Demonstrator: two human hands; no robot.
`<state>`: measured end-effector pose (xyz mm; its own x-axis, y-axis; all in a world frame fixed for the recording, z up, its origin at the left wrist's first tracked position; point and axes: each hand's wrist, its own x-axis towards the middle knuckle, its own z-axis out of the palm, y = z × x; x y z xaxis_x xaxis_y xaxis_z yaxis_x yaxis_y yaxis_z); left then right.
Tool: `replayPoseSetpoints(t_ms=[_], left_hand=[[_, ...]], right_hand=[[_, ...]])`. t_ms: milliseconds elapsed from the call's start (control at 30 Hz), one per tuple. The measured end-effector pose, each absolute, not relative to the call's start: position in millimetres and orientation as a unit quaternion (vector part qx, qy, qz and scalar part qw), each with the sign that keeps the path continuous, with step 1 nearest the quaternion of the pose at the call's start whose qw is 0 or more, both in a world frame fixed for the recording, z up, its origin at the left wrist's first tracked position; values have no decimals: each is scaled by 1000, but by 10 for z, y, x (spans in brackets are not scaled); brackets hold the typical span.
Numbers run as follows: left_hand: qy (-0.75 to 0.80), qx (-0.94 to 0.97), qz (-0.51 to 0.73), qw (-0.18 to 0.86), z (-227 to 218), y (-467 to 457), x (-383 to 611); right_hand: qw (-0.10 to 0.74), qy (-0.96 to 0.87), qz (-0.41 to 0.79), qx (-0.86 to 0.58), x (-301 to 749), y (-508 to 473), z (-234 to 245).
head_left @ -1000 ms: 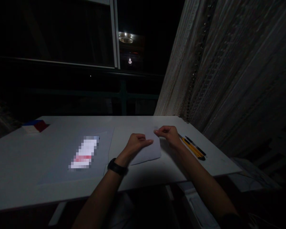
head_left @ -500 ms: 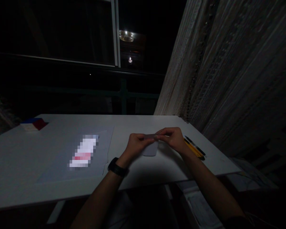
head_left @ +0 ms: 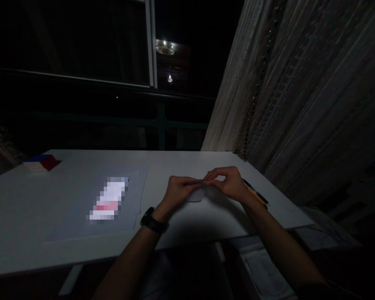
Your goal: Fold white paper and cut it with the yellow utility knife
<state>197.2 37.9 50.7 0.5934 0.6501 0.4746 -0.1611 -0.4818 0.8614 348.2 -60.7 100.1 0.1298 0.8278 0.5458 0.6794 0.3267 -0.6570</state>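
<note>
A small pale sheet of paper (head_left: 196,195) is held just above the white table (head_left: 206,221), folded over so only a rounded lower flap shows. My left hand (head_left: 178,192), with a black watch on its wrist, pinches the paper's left side. My right hand (head_left: 226,183) pinches its top edge from the right, fingertips meeting the left hand's. Both hands are closed on the sheet.
A larger sheet with a blurred-out patch (head_left: 108,200) lies to the left. A red, white and blue cube (head_left: 39,163) sits at the far left corner. Yellow and black pens (head_left: 256,195) lie by my right wrist. A curtain (head_left: 293,91) hangs at the right; a dark window is behind.
The paper lay mostly flat a second ago; it has been folded up and over, so much less of it shows. My hands have drawn together above it.
</note>
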Motion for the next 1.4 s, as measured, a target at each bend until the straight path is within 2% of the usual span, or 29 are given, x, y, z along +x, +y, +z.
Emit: replayPoseSetpoints(t_ms=[200,367,500,667,867,1100,1400], left_hand=[[201,768,372,481,486,382,1966],[185,744,342,543,475,391,1975],[193,734,330,562,474,413,1987],[205,729,302,579,477,442,1985],[213,708,283,611,499,408,1990],[236,725,298,575,484,400,2012],[230,725,291,580,462,442,2012]], right_hand=[[422,-656,56,-623,3526,-626,1070],[398,-633,28,-664,3501,-606,1093],[393,-631,83,-664,3521,-547,1035],[435,-618,203,-623,3572,-451,962],[407,-639,195,-623,3573,-413,961],[329,-676,224,-620,3628,-355,1010],[317,-679,259,-610,3652,-266,1043]])
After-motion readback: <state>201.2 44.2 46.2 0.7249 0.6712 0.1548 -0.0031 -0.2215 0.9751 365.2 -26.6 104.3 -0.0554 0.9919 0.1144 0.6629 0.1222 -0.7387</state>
